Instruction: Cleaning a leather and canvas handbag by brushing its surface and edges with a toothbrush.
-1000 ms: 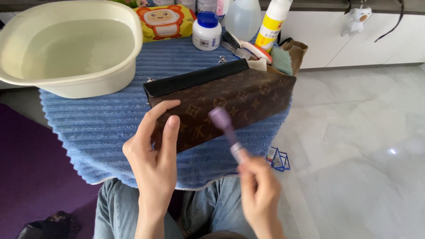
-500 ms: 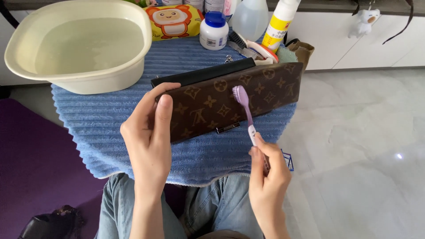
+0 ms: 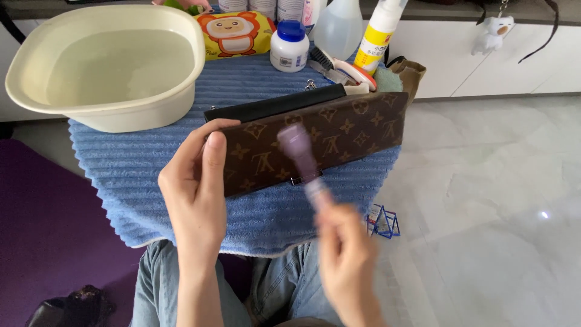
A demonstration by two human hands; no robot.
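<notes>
A cream basin point(image 3: 109, 72) of water sits at the left on a blue ribbed towel point(image 3: 133, 175); the left hand point(image 3: 196, 181) grips the left end of a brown patterned wallet point(image 3: 321, 142), thumb in front, fingers curled behind; the wallet lies across the towel's middle, tilted up to the right; the right hand point(image 3: 348, 257), blurred, is closed round the handle of a purple toothbrush point(image 3: 299, 154), its head over the wallet's face; bottles point(image 3: 378, 33) stand behind.

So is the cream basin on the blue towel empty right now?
No, the cream basin holds clear water, whose surface shows well below its rim, as it sits on the blue towel.
</notes>
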